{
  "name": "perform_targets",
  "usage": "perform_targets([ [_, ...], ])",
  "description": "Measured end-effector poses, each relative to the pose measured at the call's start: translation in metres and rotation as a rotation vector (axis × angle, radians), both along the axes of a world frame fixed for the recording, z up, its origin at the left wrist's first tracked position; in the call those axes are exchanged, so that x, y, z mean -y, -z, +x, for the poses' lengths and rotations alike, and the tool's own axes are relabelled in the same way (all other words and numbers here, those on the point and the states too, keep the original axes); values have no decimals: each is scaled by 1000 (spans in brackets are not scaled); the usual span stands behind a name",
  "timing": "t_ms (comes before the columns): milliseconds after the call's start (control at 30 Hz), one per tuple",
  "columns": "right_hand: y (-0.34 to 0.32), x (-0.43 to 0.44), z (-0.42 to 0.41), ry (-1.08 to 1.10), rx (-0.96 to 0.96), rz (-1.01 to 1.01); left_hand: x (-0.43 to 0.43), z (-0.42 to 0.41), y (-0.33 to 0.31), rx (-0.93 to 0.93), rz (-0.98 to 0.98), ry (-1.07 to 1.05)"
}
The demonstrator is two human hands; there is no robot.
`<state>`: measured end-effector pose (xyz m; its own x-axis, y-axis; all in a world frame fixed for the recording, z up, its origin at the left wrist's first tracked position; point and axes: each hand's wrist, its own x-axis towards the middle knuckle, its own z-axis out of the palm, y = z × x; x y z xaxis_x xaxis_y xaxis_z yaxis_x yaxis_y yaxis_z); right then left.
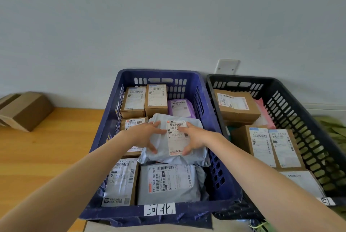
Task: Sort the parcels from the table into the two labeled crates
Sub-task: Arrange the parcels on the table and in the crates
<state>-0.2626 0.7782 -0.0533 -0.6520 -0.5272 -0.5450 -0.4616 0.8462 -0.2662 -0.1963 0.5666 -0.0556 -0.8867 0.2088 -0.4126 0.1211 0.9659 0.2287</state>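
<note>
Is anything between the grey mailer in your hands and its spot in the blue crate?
No barrier. Left hand and right hand hold the grey mailer inside the blue crate; parcels cover the floor beneath, so it would lie on them.

Two crates (212, 119) (292, 112); two hands (148, 135) (194, 137)
</note>
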Motion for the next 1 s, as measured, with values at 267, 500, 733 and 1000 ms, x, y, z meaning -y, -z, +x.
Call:
perform_targets([
  [267,10,10,0,-21,-16,76,-1,10,20,0,-7,-25],
  [500,24,2,5,22,-10,24,-3,5,23,1,-12,-7],
  [733,22,2,5,39,4,0,-8,9,20,-10,-40,-11],
  [1000,-1,18,-6,134,-73,-425,5,9,-12,-133,-145,-37],
])
